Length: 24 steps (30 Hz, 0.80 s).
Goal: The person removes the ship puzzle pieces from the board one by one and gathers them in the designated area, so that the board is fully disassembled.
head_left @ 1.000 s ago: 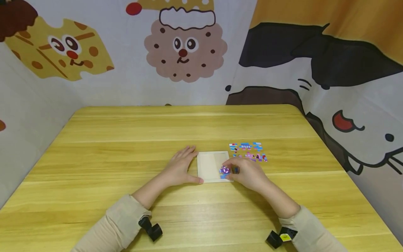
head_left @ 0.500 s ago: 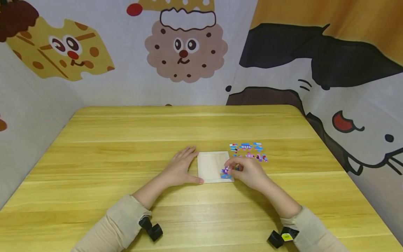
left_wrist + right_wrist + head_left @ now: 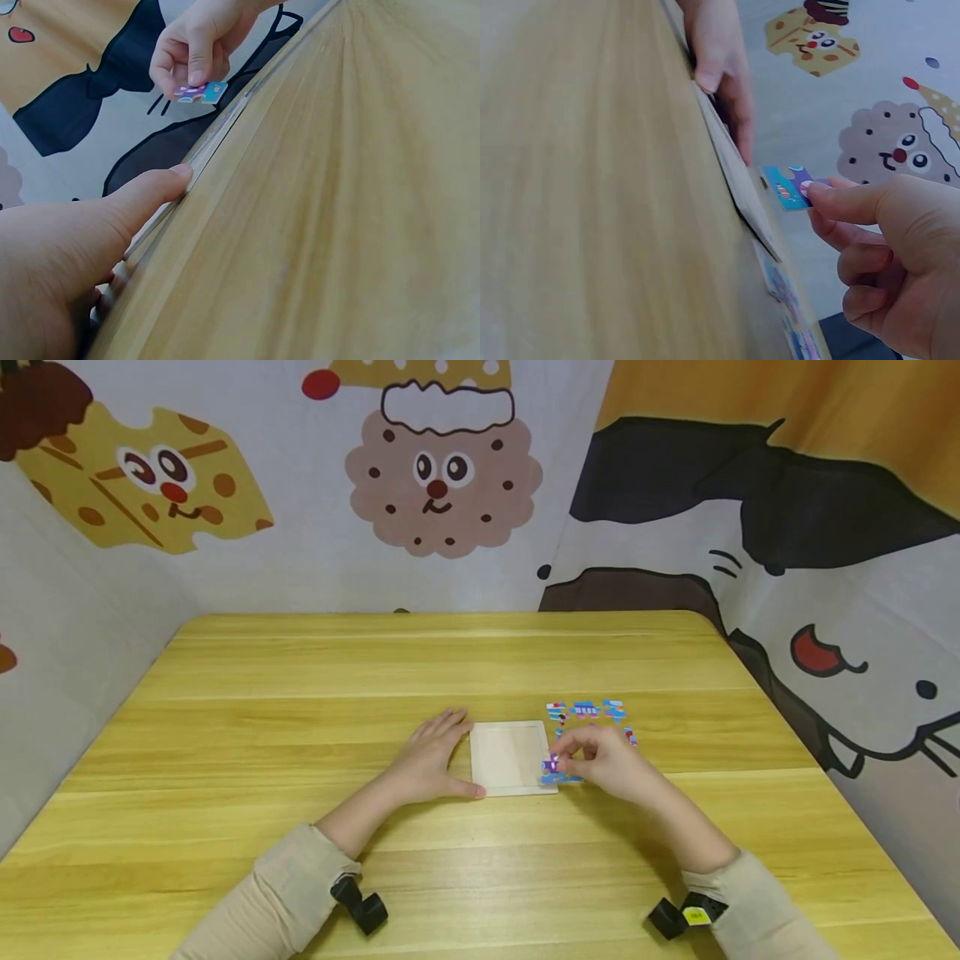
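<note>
My right hand (image 3: pixel 611 764) pinches a purple and blue jigsaw puzzle piece (image 3: pixel 551 766) between thumb and fingers. In the head view, that piece overlaps the right rim of a square, pale wooden puzzle tray (image 3: pixel 506 758). The right wrist view shows the held puzzle piece (image 3: pixel 786 187) raised above the tray (image 3: pixel 739 176). Along the tray's left side lies my left hand (image 3: pixel 427 760), fingers extended and thumb at the near left corner. Its thumb (image 3: pixel 154 191) touches the tray's edge in the left wrist view. The tray's visible inside is bare wood.
Several loose puzzle pieces (image 3: pixel 586 708) lie in rows on the table right of the tray, some hidden behind my right hand. The wooden table (image 3: pixel 300 668) reaches back to a cartoon-printed cloth (image 3: pixel 285 568). Each wrist carries a black camera (image 3: pixel 360 906).
My right hand has moved right with the puzzle piece, from above the tray's lower right part to its right rim. My left hand and the tray have stayed still.
</note>
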Each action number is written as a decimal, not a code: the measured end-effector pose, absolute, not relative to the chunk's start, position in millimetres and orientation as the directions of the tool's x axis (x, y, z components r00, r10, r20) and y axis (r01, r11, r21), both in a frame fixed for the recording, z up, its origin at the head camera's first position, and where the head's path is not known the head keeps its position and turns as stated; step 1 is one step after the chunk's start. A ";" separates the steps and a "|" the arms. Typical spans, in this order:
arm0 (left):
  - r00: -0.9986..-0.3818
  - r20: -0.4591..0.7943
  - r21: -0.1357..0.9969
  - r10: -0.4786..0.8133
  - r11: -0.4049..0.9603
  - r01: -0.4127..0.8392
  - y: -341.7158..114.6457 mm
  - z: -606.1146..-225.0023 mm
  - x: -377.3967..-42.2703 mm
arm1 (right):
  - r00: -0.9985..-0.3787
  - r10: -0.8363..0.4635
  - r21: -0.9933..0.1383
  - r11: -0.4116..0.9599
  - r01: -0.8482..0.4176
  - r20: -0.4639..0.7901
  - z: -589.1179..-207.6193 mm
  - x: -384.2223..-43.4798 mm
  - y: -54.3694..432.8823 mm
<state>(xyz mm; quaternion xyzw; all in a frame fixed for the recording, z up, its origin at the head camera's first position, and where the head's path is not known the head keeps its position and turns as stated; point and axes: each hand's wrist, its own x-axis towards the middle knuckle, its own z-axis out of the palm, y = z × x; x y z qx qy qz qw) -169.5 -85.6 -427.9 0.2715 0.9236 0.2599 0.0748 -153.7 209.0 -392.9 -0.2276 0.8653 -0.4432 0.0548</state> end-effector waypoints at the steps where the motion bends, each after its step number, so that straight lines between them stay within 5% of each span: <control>1: -0.841 0.004 0.523 0.541 0.716 0.463 -85.6 -427.8 -169.4 | -0.886 -0.452 -0.799 0.494 -0.343 0.101 -391.9 -154.7 211.3; 24: -0.837 0.009 0.520 0.547 0.712 0.471 -85.1 -428.6 -168.4 | -0.892 -0.451 -0.839 0.490 -0.237 -0.011 -381.7 -180.0 294.0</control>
